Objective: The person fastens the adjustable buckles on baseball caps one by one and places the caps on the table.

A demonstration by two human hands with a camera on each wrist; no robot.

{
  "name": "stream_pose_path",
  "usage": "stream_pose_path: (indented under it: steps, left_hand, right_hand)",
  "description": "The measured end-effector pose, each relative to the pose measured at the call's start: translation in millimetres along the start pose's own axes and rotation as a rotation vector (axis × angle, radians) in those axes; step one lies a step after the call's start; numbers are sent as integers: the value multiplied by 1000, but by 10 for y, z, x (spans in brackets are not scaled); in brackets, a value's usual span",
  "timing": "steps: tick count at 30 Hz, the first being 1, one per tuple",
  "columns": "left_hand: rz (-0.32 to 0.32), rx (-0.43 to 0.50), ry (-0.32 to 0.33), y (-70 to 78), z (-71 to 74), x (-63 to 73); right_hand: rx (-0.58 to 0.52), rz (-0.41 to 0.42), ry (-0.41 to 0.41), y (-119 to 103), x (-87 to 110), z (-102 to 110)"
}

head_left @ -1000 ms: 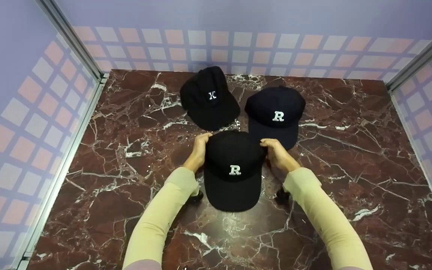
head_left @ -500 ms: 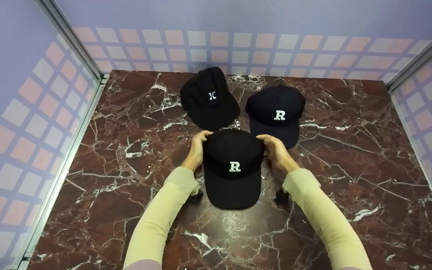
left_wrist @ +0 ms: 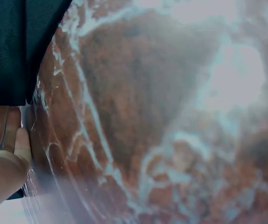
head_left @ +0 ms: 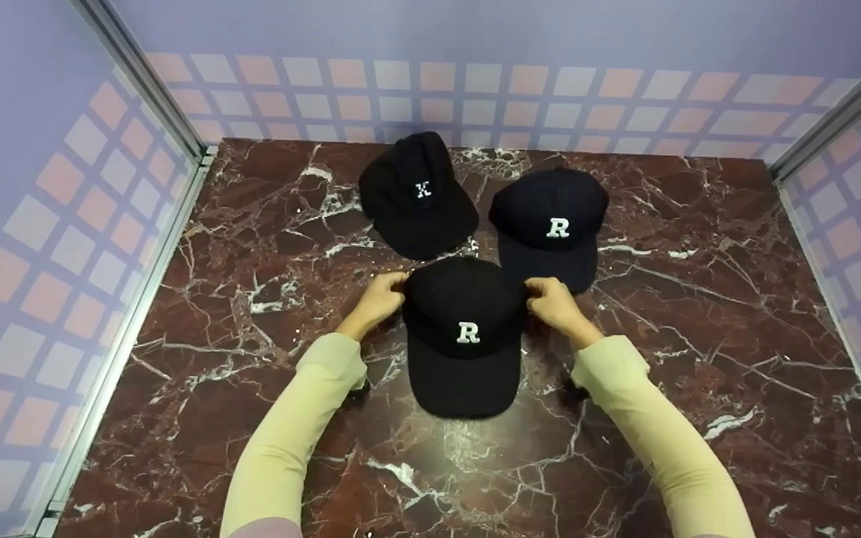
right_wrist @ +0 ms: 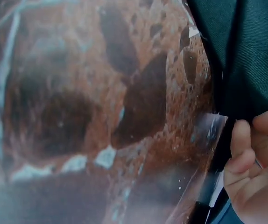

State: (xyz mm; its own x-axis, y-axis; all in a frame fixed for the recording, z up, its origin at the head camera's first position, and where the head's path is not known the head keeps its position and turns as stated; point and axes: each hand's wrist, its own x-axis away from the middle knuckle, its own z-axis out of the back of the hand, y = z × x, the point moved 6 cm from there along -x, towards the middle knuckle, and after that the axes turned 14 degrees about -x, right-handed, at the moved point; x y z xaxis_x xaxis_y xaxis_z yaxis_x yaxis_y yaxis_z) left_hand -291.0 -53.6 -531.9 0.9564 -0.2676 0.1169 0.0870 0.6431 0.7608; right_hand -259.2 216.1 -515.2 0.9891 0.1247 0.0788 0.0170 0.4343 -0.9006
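In the head view a black baseball cap [head_left: 463,306] with a white letter R lies nearest the person, brim toward them. My left hand [head_left: 380,300] pinches its left side, and my right hand [head_left: 554,305] pinches the right side. In the right wrist view curled fingers [right_wrist: 251,154] grip the edge of the cap's dark cloth [right_wrist: 246,60]. The left wrist view has fingers [left_wrist: 19,140] right at the cap's lower edge. Behind stand a black cap with a white K [head_left: 417,202] and, to the right, a dark navy cap with a white R [head_left: 550,209].
The dark red marbled tabletop [head_left: 251,403] carries all three caps. Tiled-pattern walls rise at the back [head_left: 475,90], left [head_left: 49,224] and right. The front cap's crown overlaps the lower ends of the two rear caps in the head view.
The front cap has shifted slightly away from the person. Both hands have come lower at its sides, the left forearm swinging outward to the left. The rear caps look nearly unchanged.
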Motion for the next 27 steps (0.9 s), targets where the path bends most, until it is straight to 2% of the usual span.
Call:
stream_pose_path:
  steps: [3,6,9,12,14,16,18,19,22,24,25,26,27]
  left_hand:
    - [-20,-101,41,12,-4,7]
    - [-38,-185,74,51,-12,14]
    - [-26,-242,74,96,-35,15]
    - [-72,-280,76,139,-64,15]
    - [-100,-326,117,-69,-203,-154]
    - [-175,-357,161,-332,-358,-348]
    - [-215,-413,213,-593,-517,-561]
    - [-221,-427,225,-579,-516,-566]
    - [-167,-439,184,-506,-497,-568]
    - [-176,-445,240,-408,-451,-530]
    - [-160,-450,253,-358,-424,-511]
    - [-159,-463,288,-458,-477,-597]
    - [-166,-478,333,-461,-476,-613]
  right_hand:
    - [-4,-13,5,15,1,-20]
    - [-81,-55,-8,52,-6,-60]
    - [-175,-108,-31,100,-19,-111]
    - [-248,-148,-39,124,-36,-157]
    - [-281,-151,-20,117,-47,-175]
    - [-306,-154,8,98,-60,-186]
    - [-322,-151,38,82,-77,-193]
    - [-325,-144,54,71,-86,-194]
    - [-332,-120,104,42,-113,-188]
    - [-338,-104,130,19,-136,-183]
    - [-338,-96,139,5,-146,-179]
    - [-346,-93,148,-3,-157,-174]
    - [-351,-90,155,-11,-167,-169]
